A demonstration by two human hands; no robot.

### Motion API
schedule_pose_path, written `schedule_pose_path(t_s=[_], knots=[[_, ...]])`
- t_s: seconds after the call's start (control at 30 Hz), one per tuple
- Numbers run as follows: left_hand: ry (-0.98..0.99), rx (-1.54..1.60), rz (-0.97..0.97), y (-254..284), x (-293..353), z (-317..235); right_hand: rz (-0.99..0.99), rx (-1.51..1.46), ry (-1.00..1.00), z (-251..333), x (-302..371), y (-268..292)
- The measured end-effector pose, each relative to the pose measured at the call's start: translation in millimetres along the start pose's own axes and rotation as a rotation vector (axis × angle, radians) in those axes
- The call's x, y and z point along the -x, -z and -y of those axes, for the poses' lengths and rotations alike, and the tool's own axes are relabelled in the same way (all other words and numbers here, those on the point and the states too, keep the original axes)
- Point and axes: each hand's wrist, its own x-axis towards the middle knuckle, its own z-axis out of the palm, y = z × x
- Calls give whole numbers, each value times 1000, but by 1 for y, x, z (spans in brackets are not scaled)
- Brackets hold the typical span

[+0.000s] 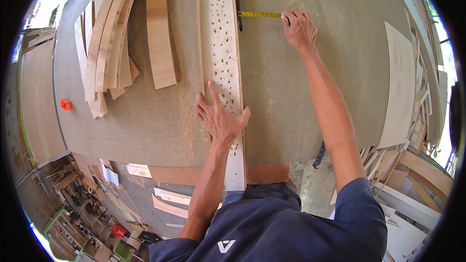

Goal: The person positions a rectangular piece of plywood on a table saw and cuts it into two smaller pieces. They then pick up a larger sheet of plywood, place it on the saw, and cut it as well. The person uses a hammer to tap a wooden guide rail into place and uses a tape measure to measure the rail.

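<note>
Offcuts of plywood crowd the workbench (pixel 349 53): curved strips (pixel 110 39) heaped at ten o'clock from the middle of the view, a lone broad strip (pixel 158 34) nearer the centre toward eleven, and a pale plywood sheet (pixel 400 92) at three o'clock. A small orange square piece (pixel 66 104) sits at nine, and sawdust (pixel 189 126) lies closer in on that side. The white hole-pocked board (pixel 224 24) runs from twelve o'clock down to six. Across it lies the left hand (pixel 221 118), fingers spread, index pointing toward twelve, thumb at the board's right edge, covering some holes. At one o'clock, the right hand (pixel 300 30) pinches the end of a yellow tape measure blade (pixel 260 14) between thumb and forefinger, the other fingers curled; the blade reaches left to a slim black object (pixel 238 9) beside the board, its kind hard to make out. Whether the curled fingers hide anything cannot be told. The board's far end is cut off above. A dark handle (pixel 319 156) at four o'clock is partly hidden by the right forearm (pixel 335 111). The navy shirt (pixel 291 228) blocks six o'clock, and clutter (pixel 80 213) at eight blurs into small, unclear shapes.
</note>
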Motion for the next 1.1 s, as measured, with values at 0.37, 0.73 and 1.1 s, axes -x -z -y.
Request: schedule_pose_path(t_s=[0.37,0.73,1.1], knots=[[55,38,21,-5,23,4,-250,54,61,2,14,-19],[26,147,-58,-4,20,2,-290,31,95,-2,14,-29],[30,152,-90,-8,22,5,-271,25,120,-4,13,-28]])
